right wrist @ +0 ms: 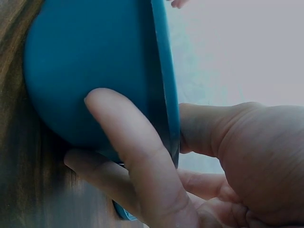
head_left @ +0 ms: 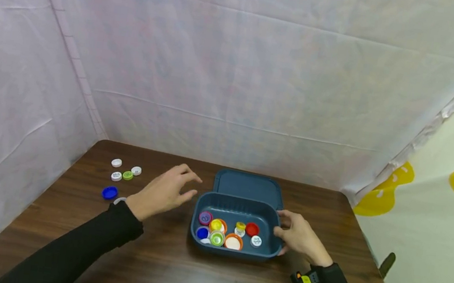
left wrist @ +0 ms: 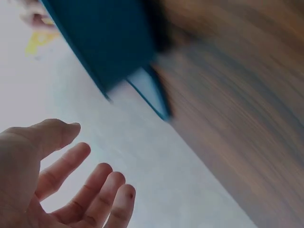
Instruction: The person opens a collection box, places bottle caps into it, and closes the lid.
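A dark blue plastic box sits on the wooden table, its lid lying flat behind it. Inside are several bottle caps, among them a red cap, a white cap and a light green cap. My right hand grips the box's right wall; in the right wrist view the fingers lie along the outside of the box, the thumb over the rim. Left of the box my left hand hovers, fingers spread and holding nothing. The left wrist view shows that empty palm apart from the box.
Loose caps lie at the table's left: a blue cap, a green cap and several white ones, one partly hidden by my left wrist. White cloth walls stand behind and beside the wooden table.
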The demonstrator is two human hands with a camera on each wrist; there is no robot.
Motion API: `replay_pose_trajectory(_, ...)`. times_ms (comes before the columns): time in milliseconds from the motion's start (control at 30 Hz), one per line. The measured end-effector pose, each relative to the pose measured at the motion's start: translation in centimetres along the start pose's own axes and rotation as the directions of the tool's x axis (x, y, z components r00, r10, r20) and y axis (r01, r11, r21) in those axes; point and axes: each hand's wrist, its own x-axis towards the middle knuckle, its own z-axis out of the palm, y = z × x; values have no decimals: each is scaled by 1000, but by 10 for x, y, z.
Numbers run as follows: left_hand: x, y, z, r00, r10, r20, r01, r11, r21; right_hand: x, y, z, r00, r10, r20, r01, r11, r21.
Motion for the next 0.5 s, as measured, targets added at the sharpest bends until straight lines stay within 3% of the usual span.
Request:
replay_pose_trajectory(100,-3,-31,-6,998,-55,-10,56,998,29,1,0,0,1000,2,-2,-2,1000,-5)
replay_pose_trajectory(233,-6,-71,-12,986,-159,40,156,985,70,1,1,1,1000,8,0,-8,1000,-8)
replay_pose_trajectory(500,-9,-128,-15,937,-317,148,303,946,114,0,0,2,1000,3,-5,-3,1000,0)
